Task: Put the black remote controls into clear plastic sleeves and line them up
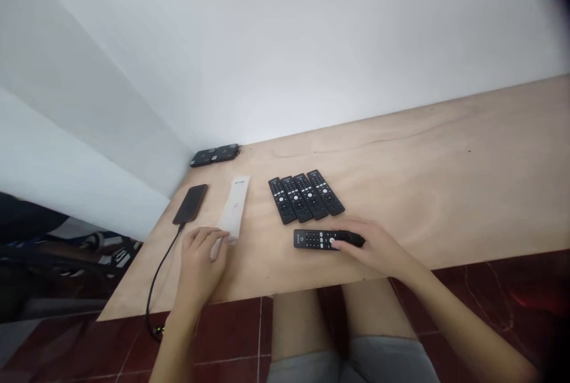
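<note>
My right hand (369, 246) lies over the right end of a black remote control (314, 239) and grips it flat on the plywood table (401, 193). Just above it, several matching black remote controls (306, 196) lie side by side at a slant. My left hand (200, 258) holds the lower end of a translucent white plastic sleeve (234, 208). To the left of that sleeve, a black smartphone (190, 203) lies face up, with a black charging cable (162, 282) trailing from its lower end over the table edge.
A flat black device (215, 155) sits in the far corner of the table against a white wall (285, 44). Below the near edge are my bare knees and dark red floor tiles (227, 335). Dark objects lie on the floor at far left.
</note>
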The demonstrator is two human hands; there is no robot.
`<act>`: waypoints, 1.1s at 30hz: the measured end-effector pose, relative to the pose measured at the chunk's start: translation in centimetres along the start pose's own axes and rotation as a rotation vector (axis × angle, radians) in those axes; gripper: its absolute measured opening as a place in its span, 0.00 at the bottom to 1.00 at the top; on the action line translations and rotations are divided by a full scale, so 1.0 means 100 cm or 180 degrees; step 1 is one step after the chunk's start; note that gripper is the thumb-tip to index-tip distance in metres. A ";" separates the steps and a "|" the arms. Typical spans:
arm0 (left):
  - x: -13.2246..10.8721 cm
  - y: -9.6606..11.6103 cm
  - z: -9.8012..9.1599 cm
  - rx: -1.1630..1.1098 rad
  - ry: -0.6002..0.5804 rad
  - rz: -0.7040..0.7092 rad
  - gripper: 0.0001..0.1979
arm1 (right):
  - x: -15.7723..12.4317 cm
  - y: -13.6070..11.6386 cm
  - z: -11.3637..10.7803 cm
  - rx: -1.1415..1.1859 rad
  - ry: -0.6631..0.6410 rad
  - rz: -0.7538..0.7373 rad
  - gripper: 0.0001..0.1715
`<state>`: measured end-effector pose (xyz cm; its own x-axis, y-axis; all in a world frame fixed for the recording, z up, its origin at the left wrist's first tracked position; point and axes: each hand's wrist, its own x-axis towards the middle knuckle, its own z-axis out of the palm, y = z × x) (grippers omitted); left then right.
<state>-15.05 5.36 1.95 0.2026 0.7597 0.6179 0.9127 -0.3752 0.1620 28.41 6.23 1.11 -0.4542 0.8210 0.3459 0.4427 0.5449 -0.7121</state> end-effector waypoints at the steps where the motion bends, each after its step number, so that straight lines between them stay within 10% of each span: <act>1: 0.000 0.011 0.000 -0.0114 -0.0045 -0.0059 0.06 | -0.001 0.001 0.000 -0.0097 -0.0014 0.0014 0.29; 15: -0.010 0.168 0.052 -0.1898 -0.0500 -0.1060 0.06 | -0.030 0.011 -0.041 0.0354 -0.0415 -0.0235 0.30; 33: -0.015 0.196 0.052 -0.1845 -0.0181 -0.1420 0.08 | -0.028 0.010 -0.038 0.0366 -0.0319 -0.0266 0.24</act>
<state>4.36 -0.38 0.21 -0.1120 0.9263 0.3597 0.5816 -0.2324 0.7795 33.07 5.15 1.76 -0.5632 0.7493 0.3483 0.3113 0.5828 -0.7506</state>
